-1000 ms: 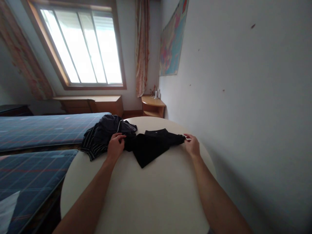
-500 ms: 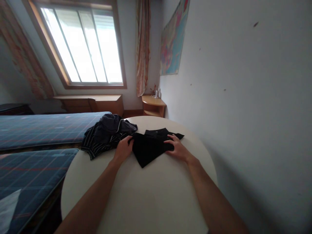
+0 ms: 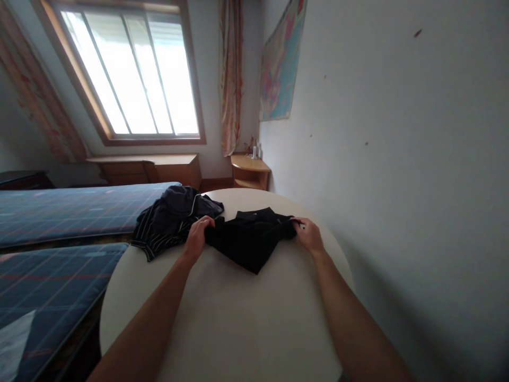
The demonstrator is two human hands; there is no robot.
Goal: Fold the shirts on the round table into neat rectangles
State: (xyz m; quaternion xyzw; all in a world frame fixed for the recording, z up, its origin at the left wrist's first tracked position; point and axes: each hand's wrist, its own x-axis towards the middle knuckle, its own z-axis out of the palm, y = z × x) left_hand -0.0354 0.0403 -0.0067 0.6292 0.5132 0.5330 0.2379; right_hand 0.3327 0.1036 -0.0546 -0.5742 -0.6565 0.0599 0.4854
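A black collared shirt is spread between my hands on the white round table, one corner hanging toward me and its collar at the far side. My left hand pinches its left edge. At the right end, my right hand grips the cloth between thumb and fingers. Just left of my left hand lies a heap of dark clothes, part plain dark grey, part black with white stripes.
Two blue plaid mattresses lie left of the table. The white wall runs close along the right. Beyond the table stand a small corner shelf and a wooden desk under the window.
My right hand has moved right to the shirt's end and closed on it. My left hand has shifted slightly left. The shirt is stretched wider, its hanging corner further right.
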